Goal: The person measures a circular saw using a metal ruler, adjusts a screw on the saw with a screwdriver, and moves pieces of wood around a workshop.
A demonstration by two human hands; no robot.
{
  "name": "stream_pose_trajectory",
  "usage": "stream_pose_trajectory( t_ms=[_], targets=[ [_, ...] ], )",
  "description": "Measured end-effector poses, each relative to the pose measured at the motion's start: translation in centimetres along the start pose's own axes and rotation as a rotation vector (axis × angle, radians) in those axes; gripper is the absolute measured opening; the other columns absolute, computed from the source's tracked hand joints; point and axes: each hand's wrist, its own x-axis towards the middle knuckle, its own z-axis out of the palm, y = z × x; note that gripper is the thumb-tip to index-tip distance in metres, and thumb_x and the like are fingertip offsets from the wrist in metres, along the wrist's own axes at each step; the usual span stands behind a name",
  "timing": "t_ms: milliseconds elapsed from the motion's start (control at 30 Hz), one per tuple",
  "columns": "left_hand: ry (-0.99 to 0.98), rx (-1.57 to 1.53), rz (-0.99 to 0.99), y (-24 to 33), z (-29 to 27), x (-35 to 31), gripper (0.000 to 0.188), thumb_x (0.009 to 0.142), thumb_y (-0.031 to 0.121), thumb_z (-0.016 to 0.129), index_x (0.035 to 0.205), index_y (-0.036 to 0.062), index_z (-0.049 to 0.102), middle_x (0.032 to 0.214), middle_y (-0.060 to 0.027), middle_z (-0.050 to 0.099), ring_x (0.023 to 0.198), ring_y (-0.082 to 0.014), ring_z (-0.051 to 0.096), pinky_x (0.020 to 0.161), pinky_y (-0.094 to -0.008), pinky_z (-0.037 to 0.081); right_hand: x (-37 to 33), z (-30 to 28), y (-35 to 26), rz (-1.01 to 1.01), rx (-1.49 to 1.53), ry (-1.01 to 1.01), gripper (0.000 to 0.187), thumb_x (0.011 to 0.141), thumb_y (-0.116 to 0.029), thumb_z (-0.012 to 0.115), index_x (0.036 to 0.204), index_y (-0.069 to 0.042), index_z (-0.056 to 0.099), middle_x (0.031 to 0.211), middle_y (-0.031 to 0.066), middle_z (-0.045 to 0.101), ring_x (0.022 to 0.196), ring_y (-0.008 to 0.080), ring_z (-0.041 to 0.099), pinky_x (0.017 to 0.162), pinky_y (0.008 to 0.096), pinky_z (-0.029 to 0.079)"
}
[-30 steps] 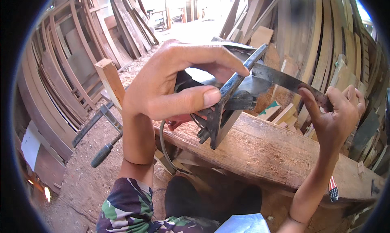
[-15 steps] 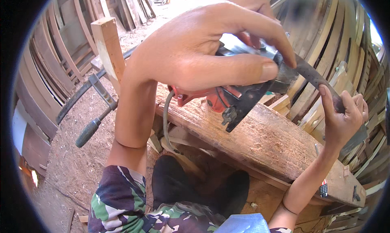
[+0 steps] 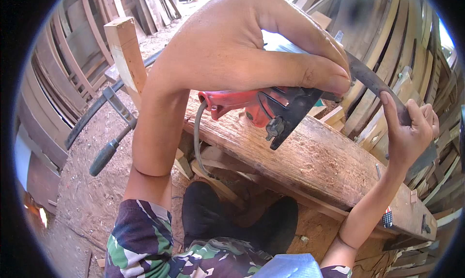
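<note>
My left hand (image 3: 232, 50) arches over a red corded power tool (image 3: 232, 103) with a black base plate (image 3: 295, 125) and a wing-shaped knob. Its thumb and fingers come together at the plate's far edge, where a long dark flat strip (image 3: 370, 77) begins; what lies inside that pinch is hidden. Farther right, my right hand (image 3: 410, 130) is closed on the strip, its index finger stretched along it. A wider dark grey piece (image 3: 424, 162) shows just below that hand; I cannot tell whether it joins the strip. The tool is above a thick wooden plank (image 3: 319, 166).
Sawdust covers the plank and the ground. At left, a bar clamp (image 3: 116, 103) with a dark handle (image 3: 104, 158) stands by an upright wooden post (image 3: 127, 55). Stacked boards (image 3: 387, 40) lean along the right and far left. The tool's grey cord (image 3: 197, 142) hangs over the plank's near edge.
My left thumb and fingers have closed together at the strip's near end. The tool has shifted slightly. My right hand keeps its hold on the strip.
</note>
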Motion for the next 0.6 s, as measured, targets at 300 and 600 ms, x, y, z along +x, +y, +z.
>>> stream_pose_trajectory(
  t_ms=[300, 600],
  targets=[
    [0.03, 0.163, -0.229, 2.2, 0.3, 0.0, 0.021, 0.103, 0.01, 0.075, 0.114, -0.0044, 0.085, 0.108, -0.0185, 0.084, 0.1, -0.0273, 0.077, 0.096, -0.0372, 0.058, 0.6, -0.3, -0.3, 0.007, 0.044, -0.006, 0.066, 0.077, -0.053, 0.1, 0.06, -0.008, 0.054, 0.058, 0.0002, 0.032, 0.06, 0.0201, 0.037, 0.086, 0.0384, 0.046],
    [0.004, 0.509, -0.338, 3.8, -0.1, 0.3, 0.026, 0.105, 0.021, 0.075, 0.111, -0.0015, 0.087, 0.116, -0.0165, 0.085, 0.12, -0.0271, 0.077, 0.113, -0.0402, 0.056, -1.1, -1.7, 3.5, 0.602, 0.281, -0.229, 0.076, 0.09, -0.075, 0.08, 0.065, -0.005, 0.067, 0.054, 0.0061, 0.048, 0.054, 0.0177, 0.05, 0.059, 0.039, 0.041]
  ],
)
